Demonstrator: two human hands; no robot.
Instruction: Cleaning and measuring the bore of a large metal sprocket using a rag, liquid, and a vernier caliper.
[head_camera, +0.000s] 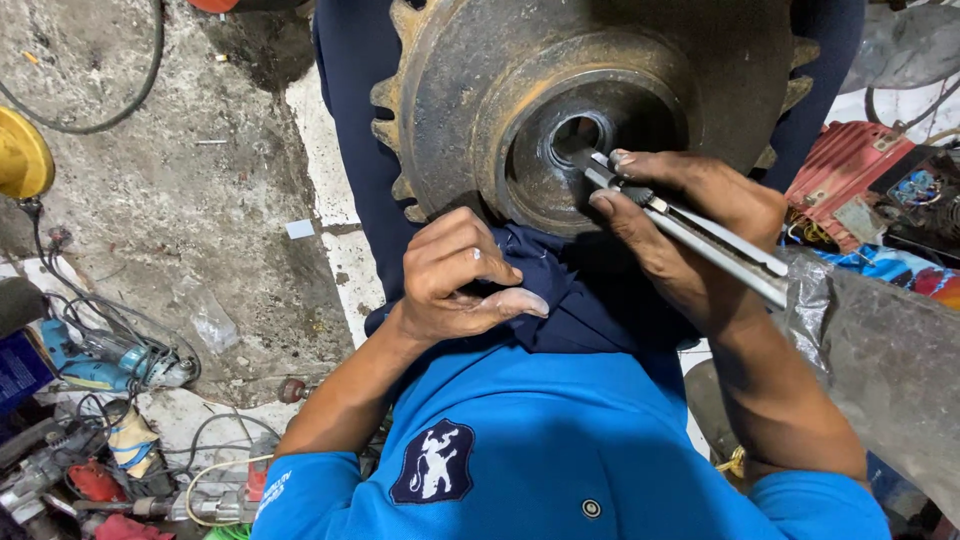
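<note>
A large rusty toothed wheel (480, 90) with a round hub stands between my legs at the top of the head view. My right hand (690, 215) grips grey metal pliers (700, 230), whose tips reach into the hub's centre hole (575, 135). My left hand (455, 280) rests just below the wheel with its fingers curled and nothing in it, touching my dark blue trousers. My blue shirt fills the bottom of the view.
Rough concrete floor lies on the left, with a black cable (120, 100) and a yellow disc (20, 155). Power tools and wires (110, 365) are piled at the lower left. A red machine part (850, 175) and a grey plastic-wrapped object (890, 360) sit on the right.
</note>
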